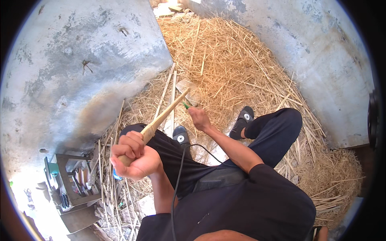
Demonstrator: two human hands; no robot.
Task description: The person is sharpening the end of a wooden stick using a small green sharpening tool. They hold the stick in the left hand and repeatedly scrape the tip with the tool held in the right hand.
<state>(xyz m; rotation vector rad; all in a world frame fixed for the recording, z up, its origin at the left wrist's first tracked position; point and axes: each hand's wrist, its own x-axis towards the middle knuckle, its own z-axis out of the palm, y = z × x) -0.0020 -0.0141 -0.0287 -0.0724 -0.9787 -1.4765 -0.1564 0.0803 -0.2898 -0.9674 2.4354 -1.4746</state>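
Note:
My left hand (134, 154) is closed round the thick near end of a long pale wooden stick (164, 115). The stick slants up and away to the right, narrowing to its far end. My right hand (200, 119) is a closed fist just right of the stick's far part. A short green piece (185, 105) pokes out of that fist towards the stick. Most of it is hidden in the fingers, so its kind cannot be made out. Whether it touches the stick I cannot tell.
Straw and shavings (229, 60) cover the floor ahead, with long thin strips (173, 96) among them. A flat block (188, 89) lies beyond the stick's tip. Worn walls (80, 60) stand on both sides. At lower left is a wooden frame (66, 180) with small items inside. A dark cable (179, 176) crosses my lap.

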